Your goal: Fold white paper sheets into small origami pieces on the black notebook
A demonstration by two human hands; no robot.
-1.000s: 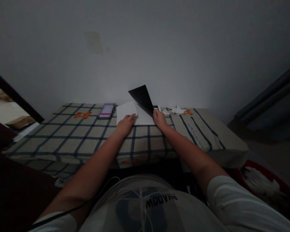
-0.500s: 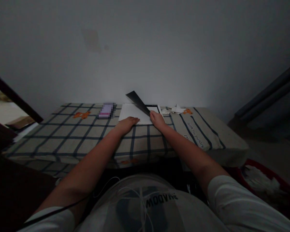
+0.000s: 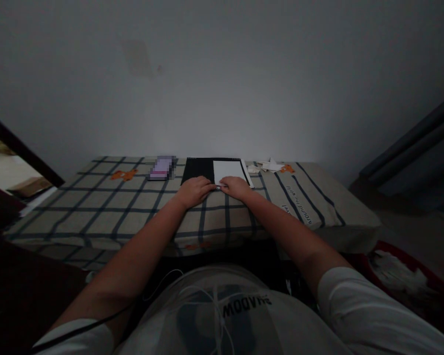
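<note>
Notebook [image 3: 200, 168] lies flat — near edge under left fingers [image 3: 206, 186] and right fingers [image 3: 227, 182] — can't tell if pinching

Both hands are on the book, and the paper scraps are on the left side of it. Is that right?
Not quite: in the head view, the paper scraps lie to the right of the book, not the left. The left hand and right hand are both on it, as you said.
</note>
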